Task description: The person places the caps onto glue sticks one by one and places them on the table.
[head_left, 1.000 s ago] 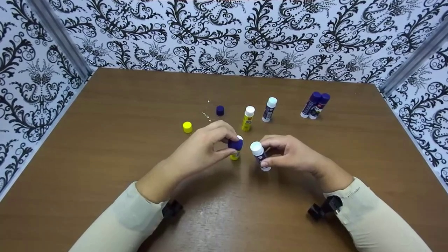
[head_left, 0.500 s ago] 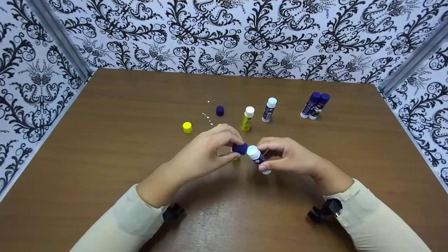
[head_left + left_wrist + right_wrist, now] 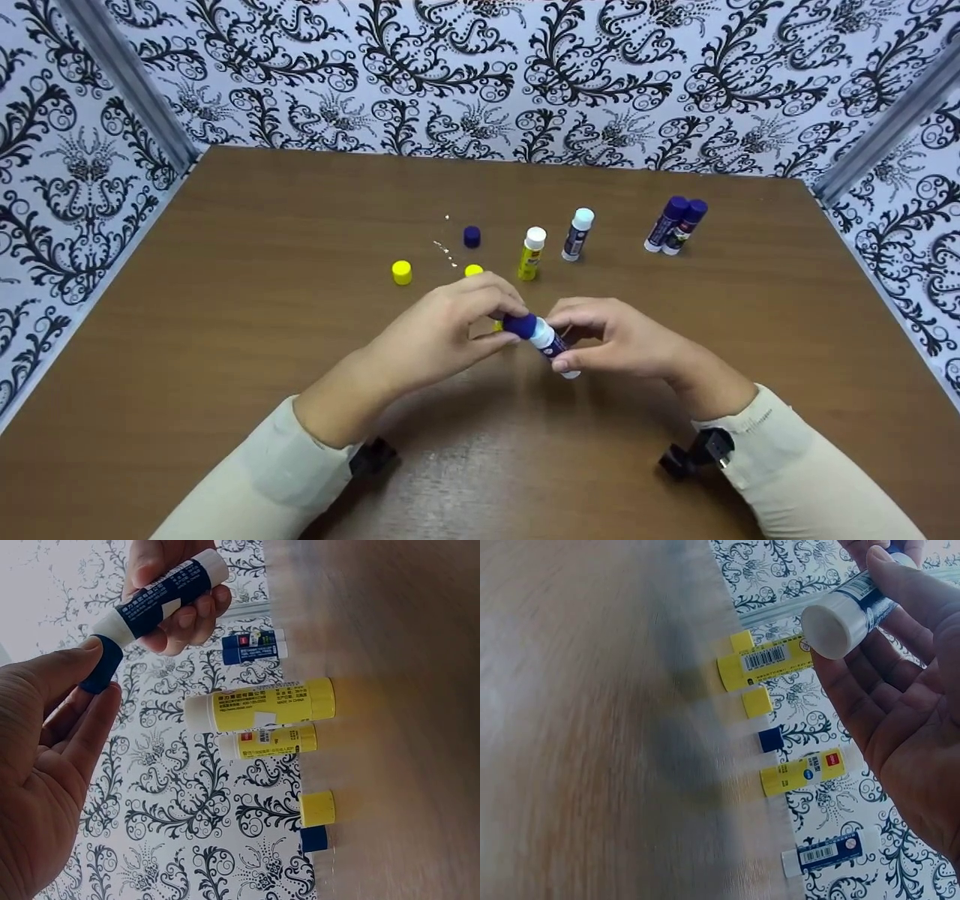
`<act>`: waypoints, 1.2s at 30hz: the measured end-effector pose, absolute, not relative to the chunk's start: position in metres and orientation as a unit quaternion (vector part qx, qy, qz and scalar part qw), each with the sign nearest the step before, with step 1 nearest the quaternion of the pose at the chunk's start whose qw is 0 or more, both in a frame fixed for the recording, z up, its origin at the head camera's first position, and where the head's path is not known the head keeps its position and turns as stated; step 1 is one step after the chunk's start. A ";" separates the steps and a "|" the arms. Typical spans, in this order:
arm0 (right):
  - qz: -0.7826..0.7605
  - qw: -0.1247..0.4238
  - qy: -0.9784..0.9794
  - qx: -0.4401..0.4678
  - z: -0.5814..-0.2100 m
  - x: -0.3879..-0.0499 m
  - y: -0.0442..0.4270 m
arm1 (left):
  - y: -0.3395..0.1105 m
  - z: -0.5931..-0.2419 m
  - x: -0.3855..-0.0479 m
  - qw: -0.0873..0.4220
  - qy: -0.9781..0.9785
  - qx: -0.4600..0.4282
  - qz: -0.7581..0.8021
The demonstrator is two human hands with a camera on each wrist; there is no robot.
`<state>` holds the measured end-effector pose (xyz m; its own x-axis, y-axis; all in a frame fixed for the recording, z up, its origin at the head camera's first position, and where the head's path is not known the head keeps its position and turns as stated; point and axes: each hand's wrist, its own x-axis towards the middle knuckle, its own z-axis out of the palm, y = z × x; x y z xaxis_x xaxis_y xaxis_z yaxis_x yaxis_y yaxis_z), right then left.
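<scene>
Head view: left hand [image 3: 435,335] pinching navy cap [image 3: 519,325], right hand [image 3: 626,341] grasping navy-and-white glue stick [image 3: 554,346], long axis slanting far-left, meeting cap.

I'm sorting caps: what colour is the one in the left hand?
The cap is dark blue, clearest in the left wrist view.

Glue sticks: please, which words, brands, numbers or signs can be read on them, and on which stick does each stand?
"MADE IN CHINA": nearest yellow glue stick, left wrist view.
"得力集团有限公司": same stick.
"deli", faintly: red label on the other yellow glue stick, right wrist view.
Held blue glue stick: Chinese lettering, too blurred to quote surely.
Remaining lettering and numbers: too small or blurred.
</scene>
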<state>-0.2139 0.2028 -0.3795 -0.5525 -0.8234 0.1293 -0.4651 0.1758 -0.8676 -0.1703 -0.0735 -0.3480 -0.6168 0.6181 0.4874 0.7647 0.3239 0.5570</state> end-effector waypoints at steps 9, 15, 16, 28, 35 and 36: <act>-0.470 0.182 0.736 -0.452 -0.380 -0.213 0.202 | -0.074 -0.346 -0.169 0.095 -0.812 -0.438 -0.375; -0.479 0.177 0.738 -0.441 -0.382 -0.215 0.203 | -0.073 -0.345 -0.169 0.088 -0.814 -0.433 -0.376; -0.482 0.178 0.738 -0.437 -0.382 -0.215 0.203 | -0.074 -0.346 -0.169 0.088 -0.815 -0.432 -0.376; -0.490 0.167 0.739 -0.431 -0.380 -0.215 0.205 | -0.075 -0.348 -0.170 0.083 -0.820 -0.425 -0.374; -0.489 0.163 0.737 -0.437 -0.381 -0.216 0.206 | -0.074 -0.348 -0.170 0.074 -0.826 -0.420 -0.370; -0.488 0.160 0.737 -0.440 -0.381 -0.215 0.206 | -0.074 -0.348 -0.169 0.073 -0.825 -0.420 -0.371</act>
